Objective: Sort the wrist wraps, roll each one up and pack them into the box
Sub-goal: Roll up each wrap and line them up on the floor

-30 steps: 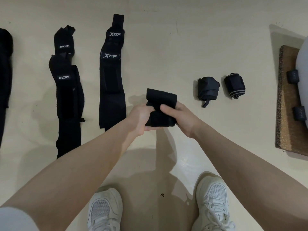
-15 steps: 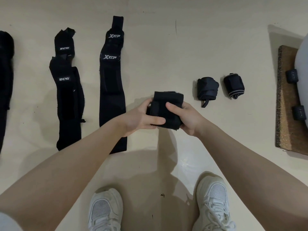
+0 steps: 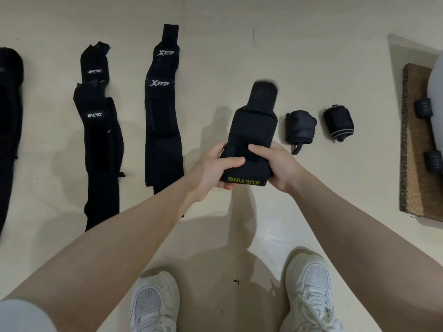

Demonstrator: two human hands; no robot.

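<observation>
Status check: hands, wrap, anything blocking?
Left hand and right hand both grip the XUEYING wrap, part rolled, tail sticking up. Two rolled wraps on the floor to the right. Nothing in the way.

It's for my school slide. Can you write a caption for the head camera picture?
Both hands, left and right, grip a black XUEYING wrist wrap above the floor.

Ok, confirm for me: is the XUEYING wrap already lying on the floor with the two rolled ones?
No, the XUEYING wrap is held off the floor by the left hand and right hand, beside the two rolled wraps.
</observation>
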